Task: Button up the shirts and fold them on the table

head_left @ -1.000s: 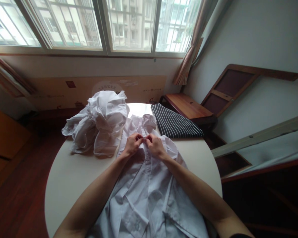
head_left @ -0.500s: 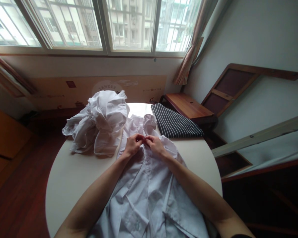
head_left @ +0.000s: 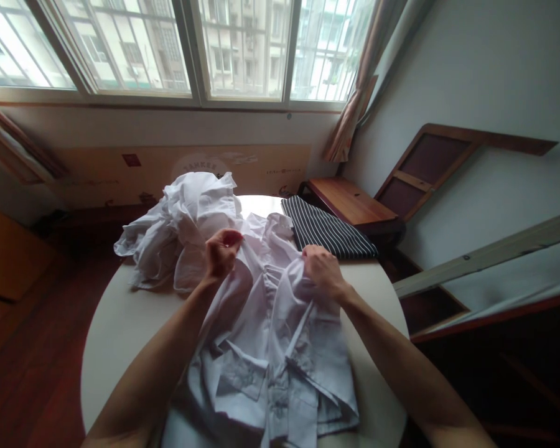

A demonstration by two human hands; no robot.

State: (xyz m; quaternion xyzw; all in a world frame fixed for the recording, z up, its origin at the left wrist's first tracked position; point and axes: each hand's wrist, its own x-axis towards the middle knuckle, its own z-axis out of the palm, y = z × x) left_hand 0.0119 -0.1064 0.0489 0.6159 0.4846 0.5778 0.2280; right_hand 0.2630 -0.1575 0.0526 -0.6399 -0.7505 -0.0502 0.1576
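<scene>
Hands stand apart, each gripping cloth: the left hand (head_left: 223,253) pinches one side of a creased white button-front shirt (head_left: 245,323), the right hand (head_left: 325,272) grasps its opposite side. The shirt lies on a round off-white table (head_left: 130,326). Beyond the left hand sits a crumpled white fabric heap (head_left: 193,202); beyond the right, a flat black-and-white striped cloth (head_left: 329,229).
</scene>
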